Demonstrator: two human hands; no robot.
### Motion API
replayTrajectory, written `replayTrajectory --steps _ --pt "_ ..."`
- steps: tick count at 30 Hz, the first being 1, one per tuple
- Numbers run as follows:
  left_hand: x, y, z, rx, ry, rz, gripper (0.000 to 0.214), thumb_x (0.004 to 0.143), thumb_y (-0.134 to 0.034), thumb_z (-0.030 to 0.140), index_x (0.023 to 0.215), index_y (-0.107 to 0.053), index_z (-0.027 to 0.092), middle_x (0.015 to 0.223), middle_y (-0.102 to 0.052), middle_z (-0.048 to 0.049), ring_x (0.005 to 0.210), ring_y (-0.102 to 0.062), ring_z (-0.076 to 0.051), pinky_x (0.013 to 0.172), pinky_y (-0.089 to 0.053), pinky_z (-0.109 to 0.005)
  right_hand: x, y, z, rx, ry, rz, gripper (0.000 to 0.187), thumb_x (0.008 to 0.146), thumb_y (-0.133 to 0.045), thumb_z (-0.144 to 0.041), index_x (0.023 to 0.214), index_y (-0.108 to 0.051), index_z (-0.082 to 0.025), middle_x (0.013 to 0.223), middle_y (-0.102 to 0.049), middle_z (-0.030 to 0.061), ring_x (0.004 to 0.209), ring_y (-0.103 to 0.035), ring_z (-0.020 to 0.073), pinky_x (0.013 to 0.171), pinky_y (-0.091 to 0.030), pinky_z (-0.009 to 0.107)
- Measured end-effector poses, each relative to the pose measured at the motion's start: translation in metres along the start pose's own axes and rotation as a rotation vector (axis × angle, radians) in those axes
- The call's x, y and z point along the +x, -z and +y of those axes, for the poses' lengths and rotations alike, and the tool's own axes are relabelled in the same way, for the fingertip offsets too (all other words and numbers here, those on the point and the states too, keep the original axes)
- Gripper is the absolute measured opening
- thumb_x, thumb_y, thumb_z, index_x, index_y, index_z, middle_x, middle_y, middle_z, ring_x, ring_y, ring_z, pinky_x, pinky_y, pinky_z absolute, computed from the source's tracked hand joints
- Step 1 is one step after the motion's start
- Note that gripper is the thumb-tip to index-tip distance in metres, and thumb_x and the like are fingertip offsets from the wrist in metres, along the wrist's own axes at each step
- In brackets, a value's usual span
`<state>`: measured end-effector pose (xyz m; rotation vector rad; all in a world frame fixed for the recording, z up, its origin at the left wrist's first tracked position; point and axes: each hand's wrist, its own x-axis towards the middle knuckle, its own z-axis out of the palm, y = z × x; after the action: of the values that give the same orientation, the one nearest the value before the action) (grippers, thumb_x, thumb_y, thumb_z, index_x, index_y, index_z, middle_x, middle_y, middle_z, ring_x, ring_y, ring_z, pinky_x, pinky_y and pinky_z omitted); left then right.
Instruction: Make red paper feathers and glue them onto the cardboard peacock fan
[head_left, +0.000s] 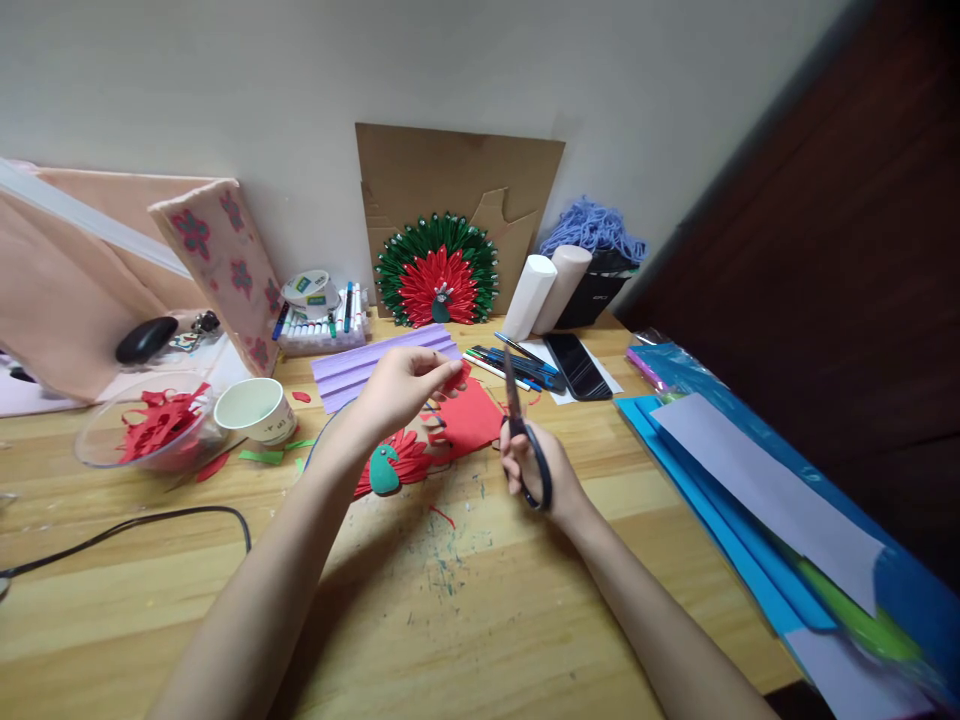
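My left hand (409, 385) pinches a small piece of red paper (459, 378) between thumb and fingers, above the desk. In my right hand (551, 470) is a pair of dark-handled scissors (536, 470), blades pointing up and away from me. Under and between the hands lies a red sheet (474, 418). Below my left wrist rests a paper peacock with a green body (384, 470) and red feathers, partly hidden by my forearm. A small red scrap (442, 517) lies on the wood nearer to me.
A finished-looking green and red peacock (439, 275) leans on cardboard (457, 165) at the back. Pens (517, 368) and a phone (577, 365) lie right of centre. At left stand a paper cup (256, 412) and a clear bowl (94, 440) of red scraps. Blue sheets (697, 500) cover the right edge.
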<state>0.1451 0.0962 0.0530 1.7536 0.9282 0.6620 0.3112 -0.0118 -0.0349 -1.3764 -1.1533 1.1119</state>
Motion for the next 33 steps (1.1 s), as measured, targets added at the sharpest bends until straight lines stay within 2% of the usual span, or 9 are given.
replayTrajectory --steps 2,6,8,11,14,16,21,26,33 --pt "-0.001 0.001 0.002 -0.123 0.022 -0.059 0.025 0.078 -0.061 0.035 0.079 -0.066 0.011 0.072 -0.066 -0.0059 0.063 -0.058 -0.011 0.064 -0.048 -0.026 0.005 0.014 -0.007 -0.108 0.015 0.125 0.066 0.063 -0.039 -0.086 0.076 -0.047 -0.021 0.050 -0.044 -0.0054 0.039 -0.043 0.0117 0.038 -0.035 0.023" --pt "-0.006 0.002 0.003 -0.109 0.002 -0.219 0.023 0.078 -0.060 0.032 0.088 -0.068 0.013 0.077 -0.066 -0.0046 0.067 -0.057 -0.011 0.068 -0.048 -0.027 0.015 0.041 -0.012 -0.835 -0.112 0.374 0.038 0.079 -0.050 -0.057 0.077 -0.058 -0.021 0.070 -0.063 0.0053 0.066 -0.060 0.0206 0.056 -0.040 0.028" --pt "-0.009 0.000 0.004 -0.042 0.002 -0.303 0.023 0.079 -0.057 0.029 0.093 -0.068 0.014 0.083 -0.067 -0.0052 0.070 -0.058 -0.012 0.068 -0.048 -0.027 0.019 0.049 -0.007 -1.072 -0.195 0.391 0.027 0.080 -0.054 -0.045 0.082 -0.060 -0.019 0.078 -0.067 0.0099 0.075 -0.063 0.0248 0.062 -0.041 0.031" --pt "-0.012 -0.005 0.005 0.047 -0.004 -0.354 0.028 0.079 -0.056 0.024 0.104 -0.064 0.016 0.086 -0.066 -0.0048 0.070 -0.058 -0.012 0.062 -0.046 -0.025 0.021 0.053 0.002 -1.193 -0.173 0.372 0.024 0.079 -0.057 -0.035 0.089 -0.063 -0.014 0.091 -0.067 0.0160 0.087 -0.062 0.0288 0.072 -0.044 0.036" --pt "-0.014 -0.011 0.008 0.121 -0.012 -0.355 0.035 0.076 -0.057 0.019 0.111 -0.061 0.013 0.076 -0.064 -0.0024 0.066 -0.056 -0.012 0.060 -0.045 -0.024 0.019 0.050 0.002 -1.078 0.016 0.411 0.021 0.077 -0.060 -0.030 0.091 -0.064 -0.014 0.100 -0.063 0.0160 0.098 -0.057 0.0288 0.084 -0.044 0.039" --pt "-0.014 -0.014 0.009 0.143 -0.012 -0.372 0.036 0.075 -0.058 0.017 0.110 -0.060 0.012 0.072 -0.063 -0.0015 0.065 -0.056 -0.012 0.058 -0.044 -0.023 0.017 0.044 -0.005 -0.793 0.174 0.381 0.018 0.080 -0.059 -0.031 0.090 -0.063 -0.017 0.101 -0.061 0.0121 0.097 -0.058 0.0246 0.086 -0.045 0.038" --pt "-0.014 -0.020 0.009 0.181 -0.018 -0.405 0.029 0.074 -0.062 0.017 0.103 -0.061 0.012 0.065 -0.062 0.0005 0.060 -0.055 -0.011 0.052 -0.039 -0.020 0.008 0.021 -0.020 0.020 0.147 -0.080 0.023 0.077 -0.065 -0.040 0.088 -0.056 -0.021 0.080 -0.060 -0.0004 0.070 -0.061 0.0140 0.065 -0.052 0.028" --pt "-0.013 -0.025 0.009 0.175 -0.049 -0.429 0.018 0.073 -0.063 0.019 0.090 -0.063 0.014 0.063 -0.062 0.0008 0.058 -0.054 -0.011 0.051 -0.039 -0.020 0.005 0.012 -0.019 0.091 0.170 -0.055 0.019 0.073 -0.071 -0.032 0.085 -0.062 -0.021 0.081 -0.063 -0.0011 0.071 -0.062 0.0115 0.069 -0.053 0.026" --pt "-0.008 -0.028 0.002 0.144 -0.109 -0.292 0.030 0.075 -0.063 0.020 0.104 -0.063 0.014 0.071 -0.066 -0.0027 0.062 -0.059 -0.012 0.056 -0.044 -0.023 0.005 0.015 -0.017 0.088 0.181 0.113 0.020 0.070 -0.074 -0.032 0.085 -0.069 -0.020 0.082 -0.070 0.0020 0.077 -0.067 0.0160 0.071 -0.057 0.031"
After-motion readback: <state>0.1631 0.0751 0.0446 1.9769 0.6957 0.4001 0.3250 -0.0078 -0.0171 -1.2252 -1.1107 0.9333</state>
